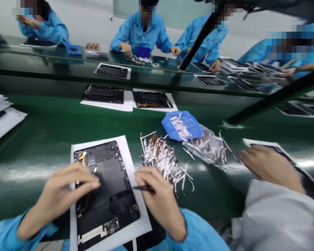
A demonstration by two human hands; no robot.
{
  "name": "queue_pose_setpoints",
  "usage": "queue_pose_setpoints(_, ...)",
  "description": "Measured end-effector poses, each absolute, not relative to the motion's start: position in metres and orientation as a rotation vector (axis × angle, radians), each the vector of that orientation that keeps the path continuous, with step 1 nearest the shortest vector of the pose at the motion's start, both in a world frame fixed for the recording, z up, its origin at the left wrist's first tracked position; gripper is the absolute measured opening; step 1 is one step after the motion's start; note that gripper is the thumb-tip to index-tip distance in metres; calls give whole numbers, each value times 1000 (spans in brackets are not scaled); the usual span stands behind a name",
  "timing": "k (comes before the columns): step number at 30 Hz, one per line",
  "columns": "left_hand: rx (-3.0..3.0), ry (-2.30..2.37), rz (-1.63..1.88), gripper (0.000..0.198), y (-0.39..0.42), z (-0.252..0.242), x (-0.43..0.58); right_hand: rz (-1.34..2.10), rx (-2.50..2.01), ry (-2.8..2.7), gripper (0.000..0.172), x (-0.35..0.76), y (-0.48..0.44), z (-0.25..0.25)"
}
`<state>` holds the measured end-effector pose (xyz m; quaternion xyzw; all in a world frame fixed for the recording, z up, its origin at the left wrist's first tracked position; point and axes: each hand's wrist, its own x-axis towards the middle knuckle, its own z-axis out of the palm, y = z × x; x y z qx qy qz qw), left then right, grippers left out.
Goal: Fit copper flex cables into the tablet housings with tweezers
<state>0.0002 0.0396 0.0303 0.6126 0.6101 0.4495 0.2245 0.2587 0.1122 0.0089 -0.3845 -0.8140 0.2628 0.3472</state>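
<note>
An opened black tablet chassis [107, 174] lies on a white sheet [142, 225] in front of me on the green belt. My left hand [61, 190] rests on its left side, fingers curled, fingertips pressing near the middle of the board. My right hand [159, 198] sits at the chassis's right edge and pinches a thin dark tool [143, 188] that points left over the board. A small gold flex part [82, 157] shows at the chassis's upper left corner.
A heap of white and copper strips [162, 157] lies right of the chassis. Behind it are a blue tray [181, 125] and a clear bag [209, 146]. A neighbour's hand [267, 164] rests on another chassis at right. Further chassis [103, 94] lie beyond; several people in blue sit opposite.
</note>
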Motion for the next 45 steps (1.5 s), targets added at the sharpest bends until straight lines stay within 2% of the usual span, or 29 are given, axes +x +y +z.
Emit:
queue_pose_setpoints(2,1830,1662,1125,13,63,17,-3,717,-975,-2242,22,245,91,-12)
queue_pose_setpoints(5,1836,1690,1015,16,88,-3,-5,675,-922,-2370,28,235,83,-36)
queue_pose_setpoints(12,1822,1750,867,18,93,-23,-10,623,-824,-2396,46,237,89,-43)
queue_pose_setpoints(18,1828,1768,800,15,93,-25,-12,563,-779,-2421,46,236,89,-46)
queue_pose_setpoints(28,1878,1756,761,14,92,-27,-13,535,-758,-2461,57,236,89,-48)
queue_pose_setpoints(45,1918,1764,747,15,93,-27,-12,513,-782,-2463,50,234,90,-49)
